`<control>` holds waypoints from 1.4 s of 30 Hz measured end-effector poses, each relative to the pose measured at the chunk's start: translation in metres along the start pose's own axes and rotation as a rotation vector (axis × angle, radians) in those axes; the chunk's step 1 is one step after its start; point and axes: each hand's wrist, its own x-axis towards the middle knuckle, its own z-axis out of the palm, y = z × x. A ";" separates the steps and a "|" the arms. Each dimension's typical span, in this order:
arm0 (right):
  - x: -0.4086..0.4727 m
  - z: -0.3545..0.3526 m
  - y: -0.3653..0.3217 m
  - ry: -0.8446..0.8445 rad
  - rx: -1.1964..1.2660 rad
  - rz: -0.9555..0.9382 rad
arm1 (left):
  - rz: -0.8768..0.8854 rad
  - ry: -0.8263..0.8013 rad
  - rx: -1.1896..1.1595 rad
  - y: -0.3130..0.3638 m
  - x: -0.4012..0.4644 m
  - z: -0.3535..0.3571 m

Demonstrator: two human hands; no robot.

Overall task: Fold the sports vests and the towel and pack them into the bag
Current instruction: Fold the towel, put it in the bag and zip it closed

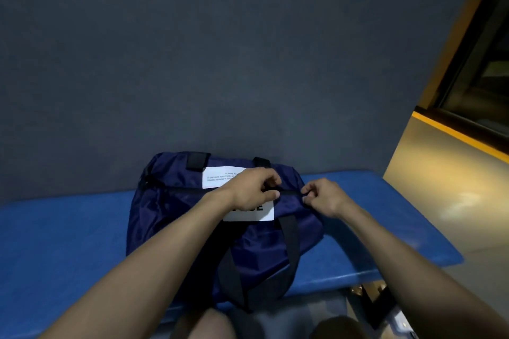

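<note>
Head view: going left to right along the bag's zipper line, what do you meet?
Bare blue bench → navy bag → left hand gripping the zipper line → right hand pinching at the zipper → bench again.

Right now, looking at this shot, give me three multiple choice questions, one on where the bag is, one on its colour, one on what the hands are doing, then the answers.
1. Where does the bag lie?
A. on the blue bench
B. on the floor
C. hung on the wall

2. What colour is the bag's fabric?
A. red
B. navy blue
C. white

3. What are the hands doing?
A. lying flat on the bench
B. hanging away from the bag
C. both gripping at the bag's top zip line

Answers: 1 A, the bag rests on the bench against the grey wall. 2 B, the fabric is dark blue with black straps and white labels. 3 C, the left hand and right hand have fingers curled at the zip line.
</note>
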 end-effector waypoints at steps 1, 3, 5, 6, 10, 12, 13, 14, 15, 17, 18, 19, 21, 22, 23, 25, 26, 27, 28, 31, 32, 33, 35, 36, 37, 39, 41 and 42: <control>0.002 0.001 0.001 -0.025 -0.006 0.011 | -0.018 -0.046 0.014 0.000 0.006 0.006; 0.005 0.004 0.003 -0.054 0.024 0.042 | -0.050 -0.108 0.062 -0.005 0.013 0.021; 0.007 0.008 0.005 -0.052 0.065 0.078 | -0.070 -0.096 0.066 -0.011 0.014 0.030; 0.008 0.010 0.005 -0.045 0.077 0.092 | -0.071 -0.078 0.040 -0.014 0.014 0.032; 0.011 0.013 0.007 -0.019 0.094 0.089 | -0.050 -0.036 -0.080 -0.015 0.014 0.030; 0.011 0.007 0.004 0.037 0.183 0.077 | -0.026 0.040 -0.163 -0.009 0.018 0.030; 0.011 0.002 0.001 0.079 0.252 0.071 | -0.018 0.074 -0.226 -0.003 0.022 0.030; 0.011 -0.005 -0.003 0.119 0.326 0.062 | -0.011 0.094 -0.272 0.004 0.026 0.031; 0.010 -0.012 -0.008 0.153 0.404 0.054 | -0.001 0.108 -0.277 0.010 0.032 0.033; 0.010 -0.025 -0.016 0.203 0.507 0.041 | 0.018 0.132 -0.147 0.024 0.044 0.037; 0.010 -0.030 -0.020 0.219 0.516 0.036 | 0.004 0.154 -0.078 0.029 0.050 0.039; 0.010 -0.033 -0.022 0.228 0.506 0.031 | -0.024 0.186 -0.049 0.034 0.055 0.041; 0.009 -0.035 -0.024 0.241 0.472 0.002 | -0.080 0.249 -0.080 0.038 0.063 0.044; 0.008 -0.035 -0.023 0.241 0.475 -0.024 | -0.093 0.270 -0.088 0.038 0.065 0.045; 0.007 -0.034 -0.021 0.243 0.492 -0.055 | -0.103 0.287 -0.083 0.036 0.067 0.047; 0.006 -0.032 -0.013 0.229 0.457 -0.134 | -0.136 0.321 -0.119 0.033 0.067 0.047; 0.007 -0.029 -0.008 0.211 0.361 -0.186 | -0.162 0.334 -0.167 0.032 0.066 0.046; 0.008 -0.026 -0.003 0.172 0.248 -0.234 | -0.188 0.347 -0.214 0.030 0.065 0.045; 0.008 -0.022 0.001 0.139 0.151 -0.271 | -0.205 0.355 -0.249 0.028 0.064 0.044; 0.012 -0.015 0.002 0.175 0.091 -0.336 | -0.209 0.361 -0.291 0.023 0.059 0.043; 0.013 -0.014 0.001 0.189 0.074 -0.369 | -0.214 0.362 -0.308 0.022 0.057 0.042; 0.014 -0.014 0.000 0.197 0.045 -0.399 | -0.220 0.363 -0.329 0.020 0.056 0.042; 0.013 -0.013 -0.001 0.211 -0.014 -0.433 | -0.230 0.365 -0.340 0.019 0.053 0.041; 0.011 -0.012 -0.002 0.224 -0.051 -0.429 | -0.230 0.361 -0.316 0.020 0.052 0.042; 0.010 -0.012 -0.003 0.237 -0.099 -0.419 | -0.237 0.359 -0.280 0.022 0.052 0.042; 0.007 -0.015 -0.004 0.290 -0.220 -0.405 | -0.298 0.375 -0.205 0.023 0.052 0.041; 0.006 -0.022 0.002 0.332 -0.258 -0.368 | -0.361 0.389 -0.148 0.020 0.049 0.034; 0.005 -0.025 0.006 0.340 -0.248 -0.336 | -0.370 0.376 -0.124 0.016 0.047 0.029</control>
